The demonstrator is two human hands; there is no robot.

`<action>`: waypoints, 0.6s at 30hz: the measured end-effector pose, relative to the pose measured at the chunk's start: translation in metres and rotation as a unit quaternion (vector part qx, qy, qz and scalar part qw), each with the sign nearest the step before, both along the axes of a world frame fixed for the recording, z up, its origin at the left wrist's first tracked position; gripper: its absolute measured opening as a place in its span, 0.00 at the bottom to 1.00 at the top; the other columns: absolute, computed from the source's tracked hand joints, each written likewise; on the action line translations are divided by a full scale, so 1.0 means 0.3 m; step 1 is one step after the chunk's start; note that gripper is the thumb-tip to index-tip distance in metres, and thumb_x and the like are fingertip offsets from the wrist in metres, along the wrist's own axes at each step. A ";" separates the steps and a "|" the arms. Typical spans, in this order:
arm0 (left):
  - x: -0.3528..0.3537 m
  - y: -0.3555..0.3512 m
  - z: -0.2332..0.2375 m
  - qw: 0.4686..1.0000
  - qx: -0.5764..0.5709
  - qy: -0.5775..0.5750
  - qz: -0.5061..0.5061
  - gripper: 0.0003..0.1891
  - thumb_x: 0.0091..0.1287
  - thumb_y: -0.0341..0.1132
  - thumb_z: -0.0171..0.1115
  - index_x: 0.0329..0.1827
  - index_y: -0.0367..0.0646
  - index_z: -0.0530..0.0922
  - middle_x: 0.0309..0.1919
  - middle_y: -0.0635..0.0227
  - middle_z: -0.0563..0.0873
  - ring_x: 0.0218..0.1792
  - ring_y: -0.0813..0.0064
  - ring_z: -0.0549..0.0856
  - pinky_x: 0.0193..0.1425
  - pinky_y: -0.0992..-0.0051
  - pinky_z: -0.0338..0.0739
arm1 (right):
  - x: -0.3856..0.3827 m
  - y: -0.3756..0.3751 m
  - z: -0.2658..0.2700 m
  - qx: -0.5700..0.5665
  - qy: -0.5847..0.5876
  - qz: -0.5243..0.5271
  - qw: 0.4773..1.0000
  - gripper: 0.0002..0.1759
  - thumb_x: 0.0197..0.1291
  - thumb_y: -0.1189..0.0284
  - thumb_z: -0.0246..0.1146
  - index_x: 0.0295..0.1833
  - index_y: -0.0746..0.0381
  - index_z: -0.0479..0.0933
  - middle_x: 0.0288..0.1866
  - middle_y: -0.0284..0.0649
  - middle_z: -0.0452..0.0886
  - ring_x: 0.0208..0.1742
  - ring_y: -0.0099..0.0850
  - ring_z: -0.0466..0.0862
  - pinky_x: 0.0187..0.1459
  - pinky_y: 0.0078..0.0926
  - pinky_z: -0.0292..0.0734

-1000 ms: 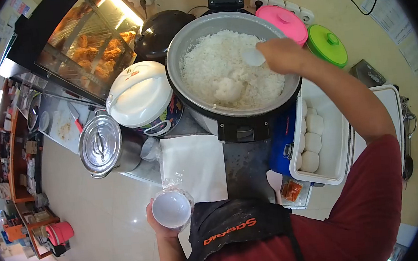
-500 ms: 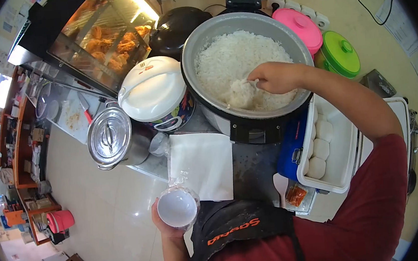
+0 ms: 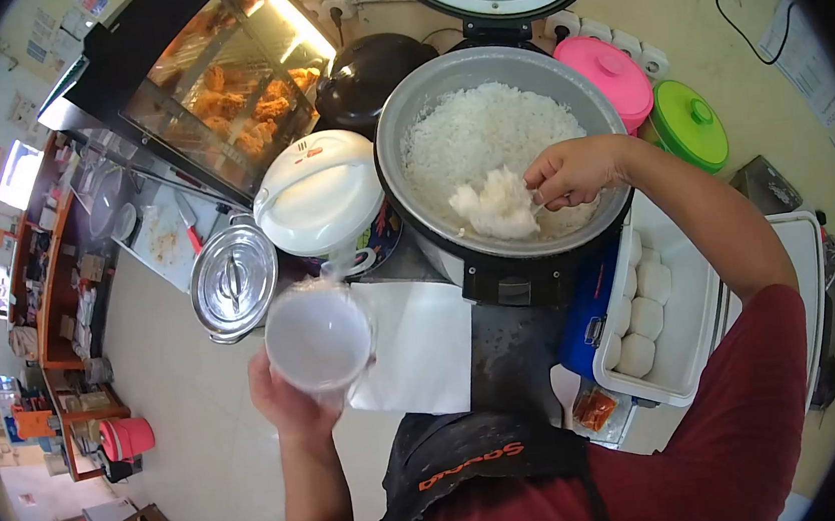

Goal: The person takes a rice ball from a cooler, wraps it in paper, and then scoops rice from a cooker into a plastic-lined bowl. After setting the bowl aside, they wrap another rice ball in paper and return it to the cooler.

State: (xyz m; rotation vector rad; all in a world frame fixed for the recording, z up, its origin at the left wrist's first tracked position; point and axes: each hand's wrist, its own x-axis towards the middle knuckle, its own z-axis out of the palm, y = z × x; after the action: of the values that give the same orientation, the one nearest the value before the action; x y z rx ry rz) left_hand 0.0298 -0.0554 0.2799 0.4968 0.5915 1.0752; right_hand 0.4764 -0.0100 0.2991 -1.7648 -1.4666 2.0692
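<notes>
My left hand (image 3: 295,398) is closed around a white bowl (image 3: 317,338) with clear plastic film around its rim, its inside facing me. The bowl is held over the left side of the white paper sheet (image 3: 416,351). Above the open rice cooker (image 3: 390,153), my right hand (image 3: 578,171) grips a rice scoop, its handle mostly hidden in my fingers. A heaped clump of rice (image 3: 496,207) covers the scoop's head, near the cooker's front rim. Loose white rice (image 3: 495,127) fills much of the pot behind it.
A white-lidded pot (image 3: 316,195) and a steel lidded pot (image 3: 232,283) stand left of the cooker. Behind them is a lit cabinet of fried chicken (image 3: 242,107). At right, a blue cooler box (image 3: 695,374) holds several wrapped white rounds (image 3: 644,319). A white paddle (image 3: 563,387) lies nearby.
My left hand has raised the bowl up and leftward, nearer the cooker. My right hand has lifted the heaped scoop out of the rice and shifted slightly right.
</notes>
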 end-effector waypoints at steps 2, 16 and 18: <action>0.084 0.092 0.029 0.998 0.031 0.059 -0.010 0.34 0.76 0.57 0.47 0.74 0.41 0.70 0.65 0.54 0.80 0.63 0.51 0.83 0.57 0.47 0.85 | 0.017 -0.017 0.048 0.080 0.006 -0.038 0.996 0.06 0.70 0.70 0.60 0.37 0.55 0.76 0.26 0.24 0.73 0.21 0.12 0.63 0.21 0.16 0.53; 0.808 0.329 0.080 0.983 -0.064 -0.087 -0.149 0.29 0.79 0.55 0.42 0.71 0.43 0.71 0.65 0.56 0.79 0.64 0.53 0.81 0.64 0.51 0.79 | -0.226 -0.151 0.206 0.550 -0.461 0.073 0.692 0.22 0.61 0.81 0.59 0.62 0.64 0.79 0.56 0.54 0.84 0.53 0.49 0.86 0.50 0.45 0.83; 0.795 0.327 0.066 0.980 -0.084 -0.098 -0.150 0.29 0.79 0.55 0.42 0.71 0.42 0.71 0.64 0.53 0.80 0.62 0.49 0.82 0.61 0.52 0.82 | -0.224 -0.170 0.272 0.498 -0.447 0.083 0.739 0.25 0.58 0.83 0.58 0.63 0.65 0.79 0.59 0.53 0.83 0.54 0.49 0.86 0.53 0.45 0.83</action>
State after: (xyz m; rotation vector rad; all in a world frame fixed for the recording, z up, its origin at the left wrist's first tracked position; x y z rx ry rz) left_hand 0.2684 0.0427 0.2996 0.3150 0.4140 0.7684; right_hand 0.4092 -0.0611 0.3806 -2.0527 -2.2822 0.0162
